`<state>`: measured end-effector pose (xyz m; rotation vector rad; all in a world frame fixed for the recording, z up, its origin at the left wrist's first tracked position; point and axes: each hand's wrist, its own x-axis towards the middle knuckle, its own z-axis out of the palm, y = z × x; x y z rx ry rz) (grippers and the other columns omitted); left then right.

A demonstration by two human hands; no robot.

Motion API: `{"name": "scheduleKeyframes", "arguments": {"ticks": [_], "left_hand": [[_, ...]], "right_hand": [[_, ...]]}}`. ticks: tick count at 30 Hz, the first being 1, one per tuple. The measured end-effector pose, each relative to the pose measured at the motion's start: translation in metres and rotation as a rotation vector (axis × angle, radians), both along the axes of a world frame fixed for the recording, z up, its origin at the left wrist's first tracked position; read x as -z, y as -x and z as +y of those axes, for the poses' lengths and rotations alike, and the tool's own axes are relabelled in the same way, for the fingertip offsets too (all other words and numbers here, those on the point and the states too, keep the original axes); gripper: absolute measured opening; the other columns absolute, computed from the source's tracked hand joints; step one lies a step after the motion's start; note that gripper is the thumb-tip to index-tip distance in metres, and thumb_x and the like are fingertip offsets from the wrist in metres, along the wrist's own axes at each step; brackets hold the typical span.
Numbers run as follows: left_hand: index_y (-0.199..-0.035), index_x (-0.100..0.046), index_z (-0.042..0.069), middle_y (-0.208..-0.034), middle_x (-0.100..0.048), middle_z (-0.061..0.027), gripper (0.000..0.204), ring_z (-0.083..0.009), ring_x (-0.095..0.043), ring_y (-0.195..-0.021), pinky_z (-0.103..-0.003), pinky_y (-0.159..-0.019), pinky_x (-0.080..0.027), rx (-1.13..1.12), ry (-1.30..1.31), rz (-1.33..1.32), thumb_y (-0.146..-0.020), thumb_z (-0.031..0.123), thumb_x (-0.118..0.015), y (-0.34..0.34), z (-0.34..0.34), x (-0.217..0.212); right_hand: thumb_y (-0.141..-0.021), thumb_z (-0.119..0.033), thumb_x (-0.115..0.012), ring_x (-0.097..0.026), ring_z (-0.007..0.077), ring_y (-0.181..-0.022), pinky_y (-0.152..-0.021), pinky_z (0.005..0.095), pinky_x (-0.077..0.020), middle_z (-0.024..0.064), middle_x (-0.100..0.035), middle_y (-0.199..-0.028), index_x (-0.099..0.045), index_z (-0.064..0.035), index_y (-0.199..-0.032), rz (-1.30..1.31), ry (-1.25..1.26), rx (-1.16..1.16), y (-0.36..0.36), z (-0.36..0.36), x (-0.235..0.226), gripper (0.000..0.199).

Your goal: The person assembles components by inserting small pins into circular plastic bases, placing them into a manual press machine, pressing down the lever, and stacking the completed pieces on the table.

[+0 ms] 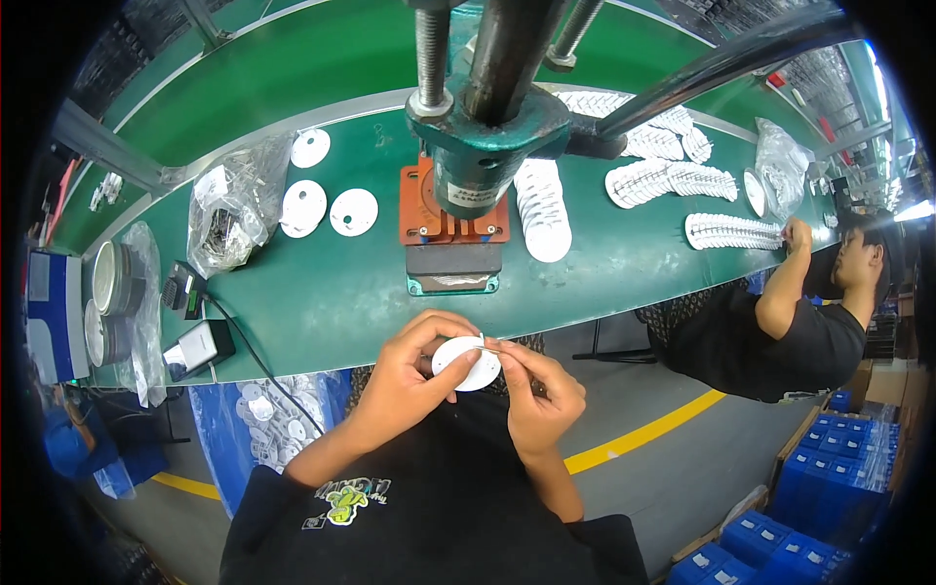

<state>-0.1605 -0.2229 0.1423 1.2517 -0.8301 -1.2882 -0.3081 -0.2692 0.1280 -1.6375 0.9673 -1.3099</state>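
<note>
My left hand [402, 378] grips a round white disc [476, 374] by its edge, thumb on top, in front of the bench. The fingers of my right hand [542, 402] are pinched at the disc's upper right edge, on a small thin metal pin [485, 345] that partly hides behind the fingertips. Beyond my hands stands a green hand press [487, 161] over an orange fixture [417, 210] on a dark base block. Right of the press lies an overlapping row of white discs [548, 234]. Several loose discs [353, 213] lie to its left.
A clear bag of small metal parts [226, 226] sits on the green bench [341, 312]. A black cable [244, 336] hangs over its front edge. A co-worker [780, 331] reaches toward rows of discs [731, 232] at right. Below left is a blue-lined bin of discs [278, 419].
</note>
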Motion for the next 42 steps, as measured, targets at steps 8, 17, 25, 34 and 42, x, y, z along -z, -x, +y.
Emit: {"name": "scheduleKeyframes", "arguments": {"ticks": [8, 17, 25, 34, 42], "left_hand": [[-0.104, -0.060, -0.002, -0.107, -0.055, -0.0051, 0.016, -0.0092, -0.062, -0.084, -0.019, -0.054, -0.052, 0.007, -0.021, -0.054, -0.091, 0.007, -0.063, -0.001, 0.001, -0.001], [-0.105, -0.061, -0.005, -0.104, -0.057, -0.0069, 0.018, -0.0116, -0.062, -0.082, -0.021, -0.056, -0.054, 0.011, -0.006, -0.193, -0.090, 0.006, -0.062, -0.003, -0.003, 0.003], [-0.104, -0.062, -0.005, -0.104, -0.058, -0.0075, 0.017, -0.0128, -0.063, -0.081, -0.022, -0.057, -0.054, 0.016, -0.018, -0.239, -0.090, 0.005, -0.063, -0.005, -0.006, 0.000], [-0.108, -0.066, 0.001, -0.104, -0.061, -0.0114, 0.026, -0.0202, -0.063, -0.092, -0.027, -0.069, -0.052, 0.042, 0.145, -0.472, -0.082, -0.002, -0.065, -0.012, -0.006, 0.014], [-0.103, -0.071, 0.005, -0.101, -0.061, -0.0106, 0.027, -0.0228, -0.061, -0.088, -0.030, -0.067, -0.050, 0.155, 0.131, -0.673, -0.076, 0.005, -0.074, -0.008, -0.012, 0.002]], "right_hand": [[-0.084, 0.006, -0.066, -0.071, 0.0202, -0.081, -0.071, 0.0263, -0.0560, 0.0169, -0.072, -0.088, -0.067, 0.0076, -0.094, 0.093, 0.018, -0.034, 0.001, 0.001, -0.004, 0.010], [-0.079, 0.008, -0.070, -0.072, 0.0228, -0.071, -0.062, 0.0260, -0.0552, 0.0158, -0.072, -0.084, -0.068, 0.0069, -0.092, 0.255, 0.341, -0.021, -0.003, -0.008, 0.002, 0.013], [-0.076, 0.006, -0.072, -0.071, 0.0242, -0.068, -0.059, 0.0277, -0.0544, 0.0139, -0.072, -0.083, -0.068, 0.0042, -0.093, 0.342, 0.494, -0.020, -0.006, -0.013, 0.004, 0.018], [-0.075, 0.002, -0.075, -0.070, 0.0225, -0.078, -0.065, 0.0287, -0.0564, 0.0108, -0.071, -0.093, -0.070, 0.0002, -0.090, 0.303, 0.343, -0.116, -0.004, -0.011, 0.007, 0.016], [-0.081, -0.009, -0.075, -0.033, 0.0035, -0.056, -0.050, 0.0202, -0.0288, -0.0003, -0.062, -0.088, -0.067, -0.0036, -0.103, 0.131, -0.230, -0.190, 0.015, -0.014, 0.008, 0.024]]}}
